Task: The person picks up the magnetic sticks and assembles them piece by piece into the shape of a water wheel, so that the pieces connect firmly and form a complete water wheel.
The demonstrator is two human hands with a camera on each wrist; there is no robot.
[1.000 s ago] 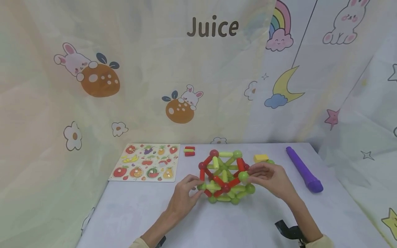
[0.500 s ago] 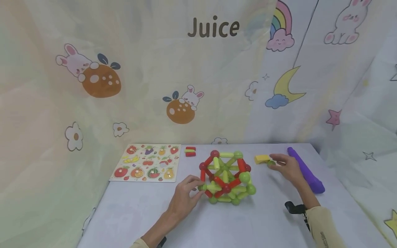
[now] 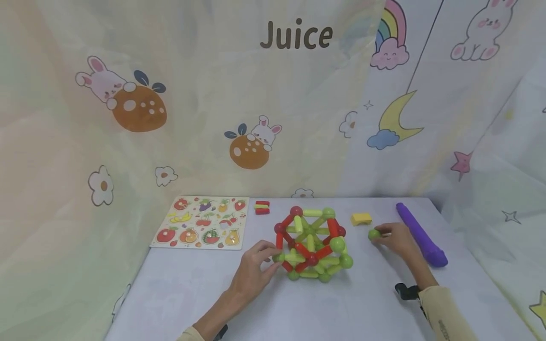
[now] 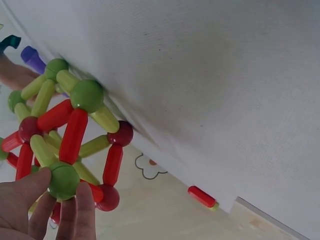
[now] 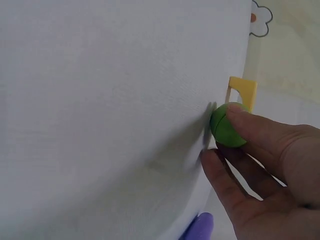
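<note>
In the middle of the table stands a ball-and-rod magnetic building structure [image 3: 313,259] of red and green balls joined by red and yellow-green rods. My left hand [image 3: 255,267] pinches a green ball [image 4: 64,181] at its left corner between thumb and fingers. To the right of the structure, my right hand [image 3: 397,237] pinches a loose green ball [image 5: 226,125] between thumb and fingertips, close over the table. Just behind that hand lies a yellow arch block [image 3: 361,219].
A fruit picture board [image 3: 202,222] lies at the back left. Several short rods [image 3: 262,207] sit beside it. A purple microphone-shaped toy [image 3: 422,235] lies right of my right hand. A printed cloth [image 3: 192,94] hangs behind the table.
My right hand has left the structure's right side, moved right to the loose green ball and now pinches it, slightly nearer and apart from the yellow block. My left hand has stayed.
</note>
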